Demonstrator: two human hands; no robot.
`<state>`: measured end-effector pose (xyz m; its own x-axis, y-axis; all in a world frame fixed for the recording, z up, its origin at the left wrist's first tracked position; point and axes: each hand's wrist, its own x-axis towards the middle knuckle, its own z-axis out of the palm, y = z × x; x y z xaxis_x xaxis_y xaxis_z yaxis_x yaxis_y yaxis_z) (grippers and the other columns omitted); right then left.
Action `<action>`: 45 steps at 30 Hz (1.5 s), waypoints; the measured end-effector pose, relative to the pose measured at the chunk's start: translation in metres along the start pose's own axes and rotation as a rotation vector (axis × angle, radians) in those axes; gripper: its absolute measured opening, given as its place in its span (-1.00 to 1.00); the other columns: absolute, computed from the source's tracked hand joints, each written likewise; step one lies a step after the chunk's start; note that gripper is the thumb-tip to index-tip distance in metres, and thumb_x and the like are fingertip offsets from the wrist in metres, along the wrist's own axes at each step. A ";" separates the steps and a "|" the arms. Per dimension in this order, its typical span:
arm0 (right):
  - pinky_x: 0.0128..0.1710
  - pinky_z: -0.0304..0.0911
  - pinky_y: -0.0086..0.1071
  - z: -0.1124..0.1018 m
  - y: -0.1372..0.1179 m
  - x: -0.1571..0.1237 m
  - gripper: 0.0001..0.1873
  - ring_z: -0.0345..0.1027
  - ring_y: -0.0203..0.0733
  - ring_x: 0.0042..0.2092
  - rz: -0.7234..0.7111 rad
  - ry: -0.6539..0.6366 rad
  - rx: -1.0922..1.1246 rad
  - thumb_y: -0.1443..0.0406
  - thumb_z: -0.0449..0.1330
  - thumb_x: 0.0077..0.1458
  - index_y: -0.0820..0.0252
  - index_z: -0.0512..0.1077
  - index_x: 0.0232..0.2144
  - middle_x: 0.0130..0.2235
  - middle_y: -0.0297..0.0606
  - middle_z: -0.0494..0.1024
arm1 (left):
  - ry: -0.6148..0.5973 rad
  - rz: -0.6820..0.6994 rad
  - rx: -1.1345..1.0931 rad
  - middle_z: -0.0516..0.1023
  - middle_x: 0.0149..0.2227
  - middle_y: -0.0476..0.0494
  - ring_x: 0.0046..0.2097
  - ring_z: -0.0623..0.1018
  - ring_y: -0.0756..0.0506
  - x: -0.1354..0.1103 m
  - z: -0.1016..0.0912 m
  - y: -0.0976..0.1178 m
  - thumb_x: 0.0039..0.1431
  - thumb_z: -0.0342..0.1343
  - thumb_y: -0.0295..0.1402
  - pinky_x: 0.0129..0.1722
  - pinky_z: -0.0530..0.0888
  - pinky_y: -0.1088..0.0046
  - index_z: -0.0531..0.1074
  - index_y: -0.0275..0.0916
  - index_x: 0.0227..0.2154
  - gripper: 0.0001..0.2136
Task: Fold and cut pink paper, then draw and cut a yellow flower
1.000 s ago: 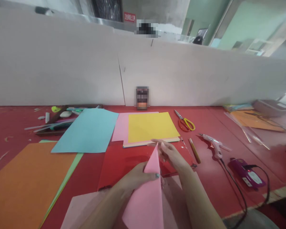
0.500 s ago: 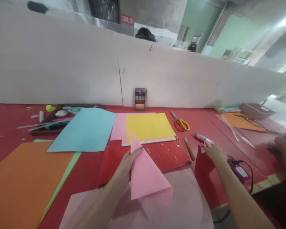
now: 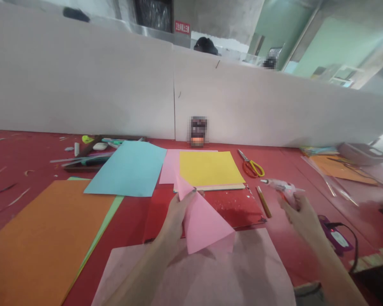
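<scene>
My left hand (image 3: 175, 212) is closed on a folded pink paper cone (image 3: 201, 219), holding it upright above a red cutting mat (image 3: 232, 208). Its tip points up and away from me. My right hand (image 3: 298, 210) is wrapped round the handle of a pale pink glue gun (image 3: 279, 185), lifted a little off the red table, nozzle pointing left. A large pale pink sheet (image 3: 210, 276) lies under both forearms at the near edge.
Yellow paper (image 3: 209, 168) on a pink sheet, a blue sheet (image 3: 129, 168) and an orange sheet (image 3: 41, 238) lie on the table. Scissors (image 3: 250, 163), a pencil (image 3: 263, 202) and a purple device with a cable (image 3: 335, 236) are at right. A tool tray (image 3: 95, 153) sits at back left before the white partition.
My right hand left the pink cone, reached right to the glue gun and has taken hold of it. The left hand now holds the cone alone, tilted more to the left.
</scene>
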<state>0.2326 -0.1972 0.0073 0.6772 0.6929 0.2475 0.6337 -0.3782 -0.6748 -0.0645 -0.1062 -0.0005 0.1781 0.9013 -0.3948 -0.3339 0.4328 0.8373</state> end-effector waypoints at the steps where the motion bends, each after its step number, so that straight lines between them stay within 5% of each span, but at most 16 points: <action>1: -0.62 0.08 -0.43 -0.003 -0.012 -0.021 -0.63 0.12 -0.29 -0.60 -0.001 -0.054 -0.029 0.01 0.13 -0.15 0.18 0.28 -0.42 -0.63 -0.47 0.21 | 0.006 0.002 -0.002 0.56 -0.28 -0.27 -0.35 0.52 -0.11 0.000 0.000 0.000 -0.10 0.22 -0.21 -0.42 0.45 0.45 0.47 -0.31 -0.31 -0.70; 5: -0.49 0.22 -0.43 -0.003 -0.054 -0.094 -0.54 0.27 -0.25 -0.50 -0.060 -0.180 0.009 0.03 0.14 -0.17 0.17 0.31 -0.24 -0.49 -0.37 0.41 | -0.002 0.025 -0.016 0.56 -0.28 -0.30 -0.39 0.50 -0.09 -0.003 0.005 0.001 -0.12 0.23 -0.24 -0.43 0.44 0.46 0.48 -0.36 -0.38 -0.72; 8: -0.50 0.25 -0.42 0.007 -0.067 -0.118 -0.49 0.32 -0.23 -0.51 0.014 -0.192 -0.060 -0.01 0.15 -0.16 0.14 0.30 -0.19 -0.43 -0.30 0.47 | 0.003 0.043 -0.010 0.56 -0.28 -0.30 -0.39 0.50 -0.10 -0.004 0.007 0.001 -0.14 0.24 -0.25 -0.44 0.43 0.47 0.48 -0.36 -0.40 -0.73; 14: -0.47 0.30 -0.35 0.019 -0.065 -0.117 -0.47 0.39 -0.16 -0.47 0.070 -0.183 -0.128 -0.01 0.16 -0.13 0.13 0.26 -0.14 -0.32 -0.19 0.50 | 0.016 0.043 -0.033 0.57 -0.29 -0.26 -0.38 0.52 -0.09 -0.006 0.008 0.004 -0.11 0.21 -0.26 -0.40 0.44 0.46 0.48 -0.34 -0.40 -0.75; 24: -0.47 0.26 -0.36 0.030 -0.064 -0.121 -0.52 0.35 -0.19 -0.49 -0.079 -0.058 -0.160 0.04 0.16 -0.12 0.17 0.29 -0.18 -0.34 -0.20 0.47 | 0.045 -0.029 -0.085 0.57 -0.30 -0.29 -0.40 0.54 -0.13 -0.009 0.010 0.007 -0.17 0.23 -0.30 -0.46 0.48 0.41 0.46 -0.36 -0.33 -0.70; 38: -0.52 0.31 -0.37 0.034 -0.066 -0.123 -0.52 0.36 -0.23 -0.53 -0.057 -0.083 -0.058 0.01 0.16 -0.13 0.17 0.32 -0.19 -0.31 -0.15 0.52 | 0.039 -0.032 -0.037 0.55 -0.52 -0.16 -0.51 0.50 -0.09 -0.007 0.010 0.005 -0.20 0.26 -0.29 -0.45 0.47 0.39 0.47 -0.33 -0.40 -0.73; 45: -0.48 0.33 -0.39 0.033 -0.065 -0.125 -0.57 0.37 -0.23 -0.49 -0.055 -0.095 -0.036 0.05 0.14 -0.08 0.15 0.32 -0.19 -0.30 -0.16 0.51 | 0.012 -0.014 -0.034 0.55 -0.39 -0.20 -0.47 0.51 -0.09 -0.005 0.009 0.001 -0.16 0.25 -0.24 -0.50 0.47 0.42 0.47 -0.34 -0.36 -0.70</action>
<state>0.0941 -0.2390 -0.0031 0.6038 0.7676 0.2150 0.6827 -0.3587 -0.6366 -0.0577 -0.1107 0.0058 0.1722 0.8953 -0.4108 -0.3626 0.4454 0.8186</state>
